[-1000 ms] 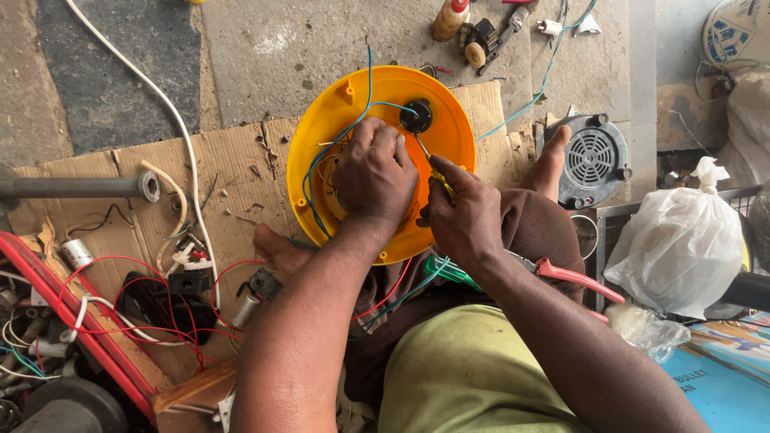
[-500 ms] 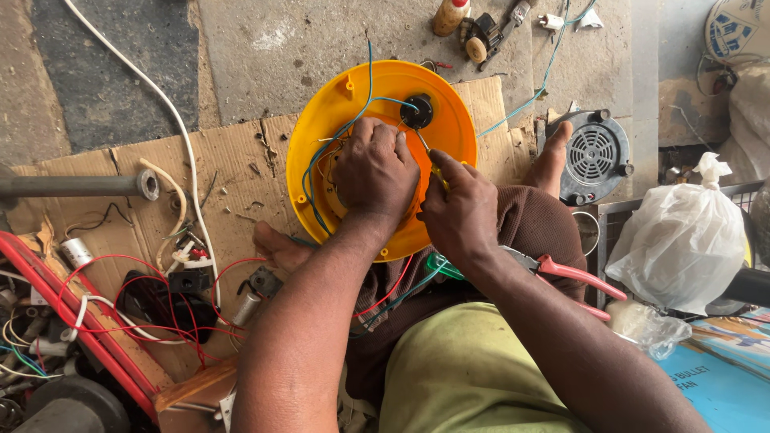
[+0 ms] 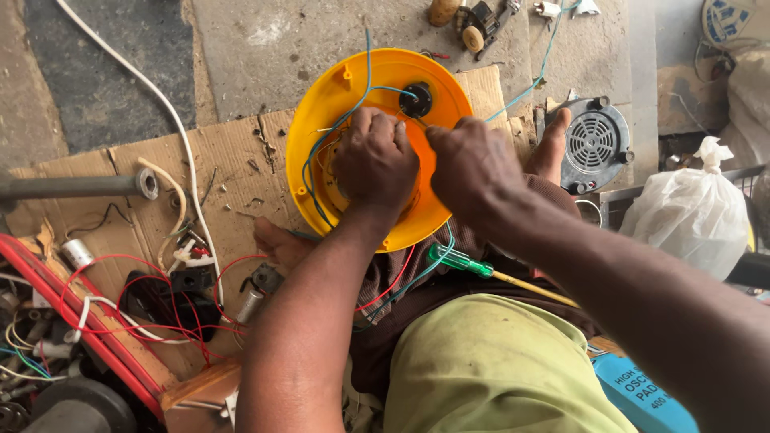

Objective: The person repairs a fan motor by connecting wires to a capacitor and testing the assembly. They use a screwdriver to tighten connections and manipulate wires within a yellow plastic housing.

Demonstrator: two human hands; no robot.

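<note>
A round yellow plastic housing (image 3: 337, 104) leans on my legs, with a black knob (image 3: 416, 99) near its top and blue and green wires (image 3: 365, 88) running across it. My left hand (image 3: 375, 160) rests in the housing's middle, fingers curled down on parts inside. Right beside it, my right hand (image 3: 473, 168) is bunched over the housing's right half; what its fingers grip is hidden. A green-handled screwdriver (image 3: 459, 261) lies on my lap just below the housing, touched by neither hand.
Cardboard (image 3: 224, 176) covers the floor under me. A grey round motor grille (image 3: 593, 144) sits at right by my foot, with a white plastic bag (image 3: 690, 212) beyond it. Red wires (image 3: 120, 297), a white cable (image 3: 160, 104), a metal pipe (image 3: 72, 186) lie left.
My right hand has slid left and up onto the housing, closing against my left hand. The left hand has stayed in place.
</note>
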